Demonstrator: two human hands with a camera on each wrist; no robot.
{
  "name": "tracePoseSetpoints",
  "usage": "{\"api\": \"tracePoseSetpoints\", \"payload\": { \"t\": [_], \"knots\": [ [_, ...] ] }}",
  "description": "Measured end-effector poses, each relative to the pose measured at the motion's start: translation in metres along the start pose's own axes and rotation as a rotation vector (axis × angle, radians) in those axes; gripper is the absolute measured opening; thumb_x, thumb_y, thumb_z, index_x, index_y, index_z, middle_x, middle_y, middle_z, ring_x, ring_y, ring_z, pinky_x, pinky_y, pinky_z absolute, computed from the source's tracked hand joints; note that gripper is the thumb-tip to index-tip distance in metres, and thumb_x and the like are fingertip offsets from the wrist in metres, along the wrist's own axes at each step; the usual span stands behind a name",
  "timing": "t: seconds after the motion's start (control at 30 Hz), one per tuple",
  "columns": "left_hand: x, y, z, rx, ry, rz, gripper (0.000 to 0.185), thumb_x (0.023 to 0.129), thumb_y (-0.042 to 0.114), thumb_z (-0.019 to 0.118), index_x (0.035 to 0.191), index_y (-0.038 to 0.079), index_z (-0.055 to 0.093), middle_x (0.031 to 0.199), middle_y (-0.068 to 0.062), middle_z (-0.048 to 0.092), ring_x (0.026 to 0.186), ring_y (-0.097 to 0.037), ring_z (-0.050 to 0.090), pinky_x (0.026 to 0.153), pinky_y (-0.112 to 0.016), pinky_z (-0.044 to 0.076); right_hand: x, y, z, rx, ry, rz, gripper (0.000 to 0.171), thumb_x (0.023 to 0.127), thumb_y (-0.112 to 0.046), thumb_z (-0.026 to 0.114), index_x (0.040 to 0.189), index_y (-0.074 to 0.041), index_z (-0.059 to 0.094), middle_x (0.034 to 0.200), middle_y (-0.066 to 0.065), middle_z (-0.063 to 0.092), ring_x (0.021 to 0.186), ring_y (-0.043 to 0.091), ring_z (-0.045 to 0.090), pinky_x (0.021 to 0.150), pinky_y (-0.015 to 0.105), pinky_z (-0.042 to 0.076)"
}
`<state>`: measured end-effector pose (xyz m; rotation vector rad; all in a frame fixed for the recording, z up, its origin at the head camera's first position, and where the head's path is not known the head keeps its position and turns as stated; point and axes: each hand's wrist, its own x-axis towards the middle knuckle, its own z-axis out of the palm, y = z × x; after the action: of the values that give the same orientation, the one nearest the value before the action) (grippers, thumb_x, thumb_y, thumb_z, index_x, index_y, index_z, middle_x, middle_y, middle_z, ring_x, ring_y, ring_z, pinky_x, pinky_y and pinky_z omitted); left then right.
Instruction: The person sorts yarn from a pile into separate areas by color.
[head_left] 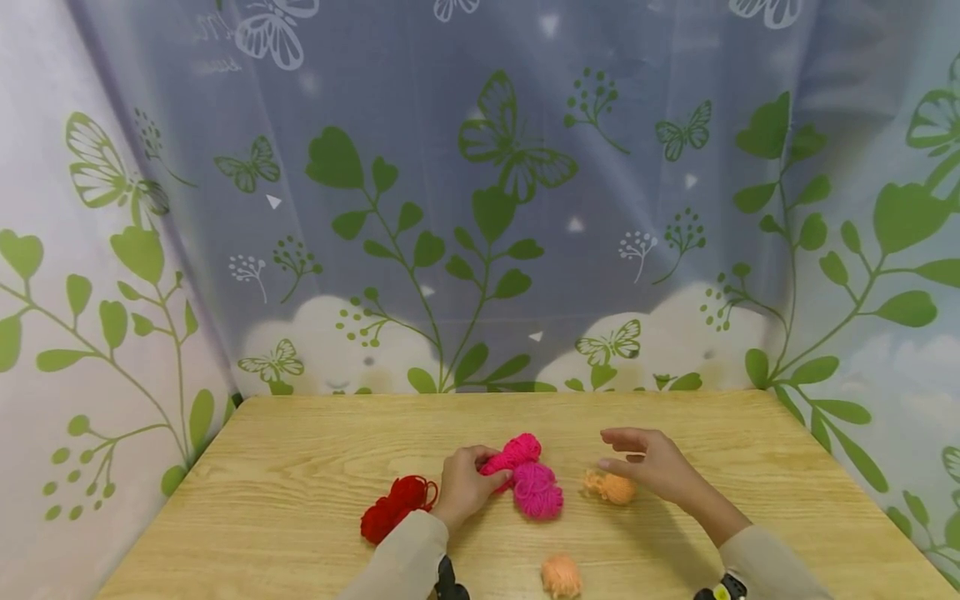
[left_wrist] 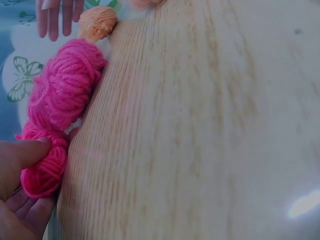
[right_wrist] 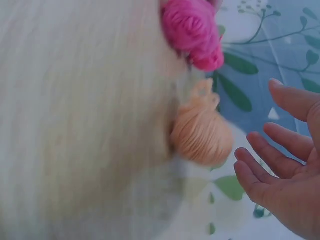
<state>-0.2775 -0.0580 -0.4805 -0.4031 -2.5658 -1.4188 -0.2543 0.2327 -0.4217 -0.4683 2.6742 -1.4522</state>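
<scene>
My left hand (head_left: 465, 486) grips a hot pink yarn skein (head_left: 522, 450), thumb on the near side and fingers behind it, as the left wrist view shows. Against that skein lies a magenta-pink yarn skein (head_left: 537, 492). Over to the right, my right hand (head_left: 654, 463) hovers with fingers extended and nothing in them. Just beside and below it sits a small peach yarn ball (head_left: 617, 489) with a loose looped end, also plain in the right wrist view (right_wrist: 202, 135).
A red yarn skein (head_left: 396, 507) rests on the wooden table (head_left: 315, 442) left of my left forearm. Another peach yarn ball (head_left: 561, 576) lies near the front edge. Behind the table hangs a patterned curtain (head_left: 420, 275) with leaves and butterflies.
</scene>
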Motion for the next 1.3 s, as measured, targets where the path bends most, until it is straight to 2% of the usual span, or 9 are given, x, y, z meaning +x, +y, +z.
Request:
{"api": "tracePoseSetpoints", "payload": {
  "t": [0.23, 0.4, 0.5, 0.77, 1.3],
  "knots": [
    [0.0, 0.001, 0.0, 0.003, 0.007, 0.001, 0.025, 0.076, 0.011, 0.081, 0.096, -0.001, 0.072, 0.086, -0.008, 0.072, 0.075, -0.013, 0.06, 0.062, -0.021, 0.047, -0.011, 0.025, -0.003, -0.008, -0.062, 0.013, 0.062, 0.088, -0.025, 0.07, 0.132, 0.012, 0.048, 0.133, 0.03, 0.05, 0.118, 0.045, 0.051, 0.092, 0.046, 0.049],
    [-0.001, 0.001, 0.001, 0.009, 0.009, -0.008, 0.025, 0.075, 0.011, 0.082, 0.096, 0.0, 0.072, 0.086, -0.008, 0.072, 0.075, -0.013, 0.06, 0.063, -0.021, 0.047, -0.015, 0.034, 0.0, 0.008, -0.088, 0.041, 0.066, 0.085, -0.026, 0.073, 0.131, 0.014, 0.048, 0.131, 0.032, 0.051, 0.113, 0.044, 0.055, 0.088, 0.046, 0.051],
    [-0.001, 0.001, 0.001, 0.009, 0.01, -0.009, 0.025, 0.075, 0.01, 0.082, 0.096, -0.001, 0.072, 0.086, -0.008, 0.072, 0.075, -0.013, 0.061, 0.062, -0.021, 0.048, -0.015, 0.036, 0.001, 0.002, -0.097, 0.064, 0.066, 0.084, -0.027, 0.074, 0.131, 0.012, 0.049, 0.129, 0.03, 0.053, 0.112, 0.043, 0.056, 0.088, 0.046, 0.052],
    [-0.001, 0.002, 0.001, 0.012, 0.021, 0.002, 0.025, 0.075, 0.01, 0.082, 0.096, -0.001, 0.072, 0.085, -0.008, 0.072, 0.075, -0.013, 0.06, 0.063, -0.021, 0.047, -0.014, 0.036, 0.001, 0.012, -0.124, 0.057, 0.062, 0.085, -0.023, 0.073, 0.129, 0.014, 0.049, 0.12, 0.028, 0.058, 0.105, 0.039, 0.06, 0.083, 0.043, 0.053],
    [0.0, 0.004, 0.001, 0.01, 0.004, -0.003, 0.029, 0.076, 0.012, 0.081, 0.099, -0.002, 0.071, 0.088, -0.009, 0.072, 0.077, -0.015, 0.062, 0.065, -0.023, 0.049, -0.012, 0.036, 0.003, 0.032, -0.115, 0.082, 0.057, 0.086, -0.017, 0.073, 0.127, 0.016, 0.05, 0.114, 0.024, 0.062, 0.098, 0.033, 0.063, 0.077, 0.038, 0.055]
  ]
}}
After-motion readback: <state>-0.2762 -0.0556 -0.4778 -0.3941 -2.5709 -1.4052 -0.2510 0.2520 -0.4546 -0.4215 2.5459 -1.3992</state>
